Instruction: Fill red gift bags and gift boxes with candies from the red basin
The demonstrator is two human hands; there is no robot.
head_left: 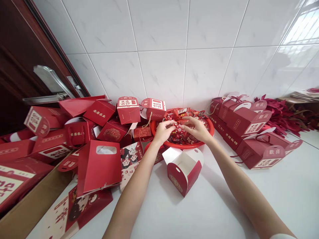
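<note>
A red basin (211,127) full of red-wrapped sweets (183,111) stands against the wall. Over its middle, my left hand (164,131) and my right hand (196,128) are close together, fingers pinched on a small red packet with white marks (178,128) between them. Nearer to me, in front of the basin, an open red box (183,172) with a white inside has its flaps spread; neither hand touches it. Its visible inside shows no sweets.
Many red gift boxes (102,166) lie heaped on the left around a cardboard carton (37,202). Handled boxes (259,151) stand in rows at the right, beside dark red foliage (271,111). A tiled wall (161,73) rises behind; a door (22,49) is at upper left.
</note>
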